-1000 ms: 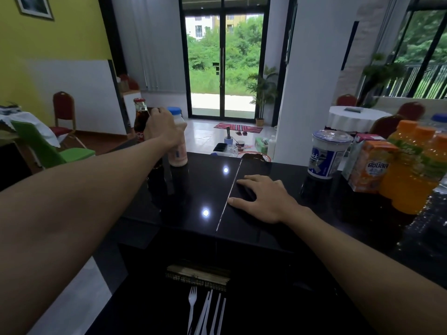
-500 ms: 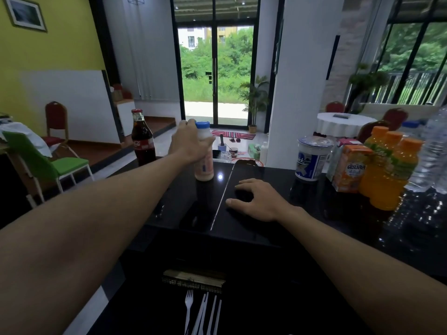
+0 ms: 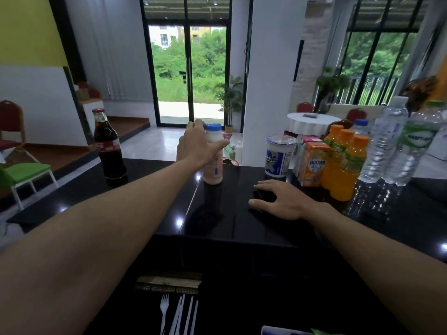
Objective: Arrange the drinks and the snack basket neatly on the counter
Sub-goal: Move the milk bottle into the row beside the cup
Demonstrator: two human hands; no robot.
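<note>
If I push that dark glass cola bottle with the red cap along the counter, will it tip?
The dark glass cola bottle is tall and narrow-necked, so a high push would probably tip it; push low. It looks nearly full, so likely heavy for its size. The glossy black counter should let it slide.

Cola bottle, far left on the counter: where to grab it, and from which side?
Wrap the cola bottle around its labelled body, below the narrow neck, coming from its near-right side. It stands upright and apart on the counter, nothing crowding that side; the round body suits a full wrap, while the slim neck would likely let it swing.
</note>
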